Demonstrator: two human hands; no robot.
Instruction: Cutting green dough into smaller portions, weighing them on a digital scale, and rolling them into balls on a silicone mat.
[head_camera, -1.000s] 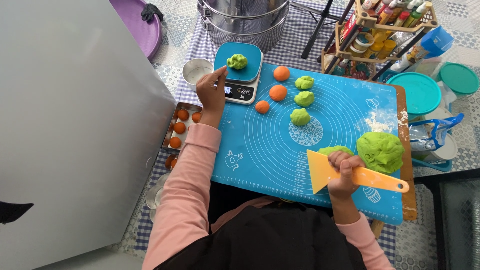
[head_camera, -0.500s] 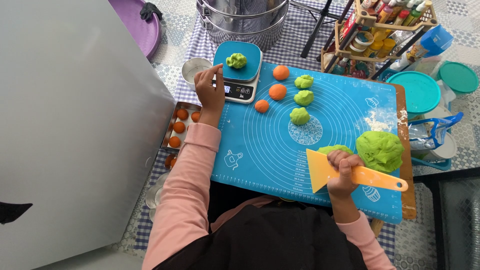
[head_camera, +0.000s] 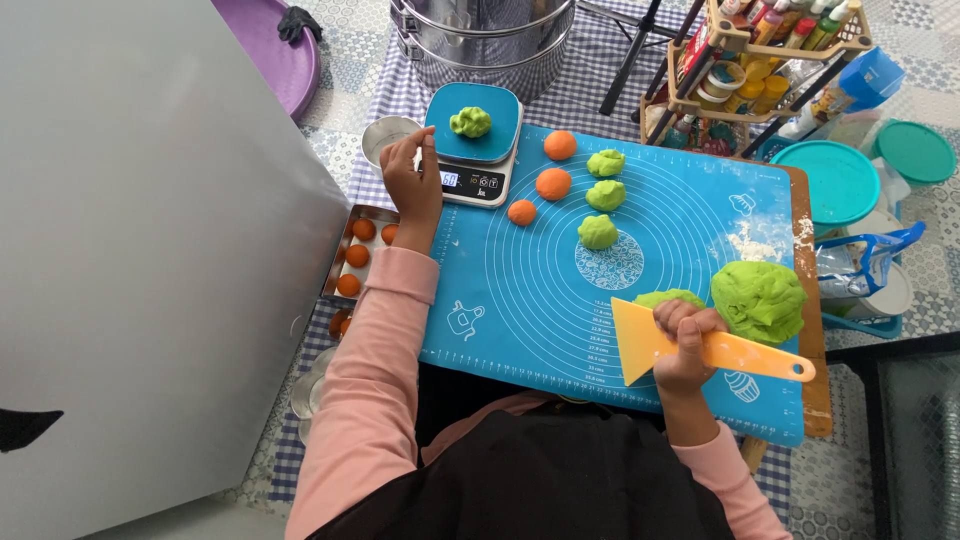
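My left hand (head_camera: 410, 180) hovers beside the blue kitchen scale (head_camera: 475, 150), fingers loosely curled, holding nothing I can make out. A small lump of green dough (head_camera: 470, 122) sits on the scale's platform. My right hand (head_camera: 685, 345) grips a yellow plastic dough scraper (head_camera: 700, 345) on the blue silicone mat (head_camera: 560, 290), next to a small green piece (head_camera: 668, 298) and the big mass of green dough (head_camera: 758, 298). Three green dough pieces (head_camera: 604, 196) and three orange balls (head_camera: 552, 183) lie on the mat's far half.
A metal tray of several orange balls (head_camera: 355, 255) lies left of the mat, a small metal cup (head_camera: 385, 135) by the scale. A steel steamer pot (head_camera: 485, 40), a bottle rack (head_camera: 760, 60), teal lids (head_camera: 840, 180) and a large grey board (head_camera: 130, 260) surround the mat.
My left hand has drawn back from the scale's platform to its left side, leaving the green lump there. The right hand and scraper have barely moved.
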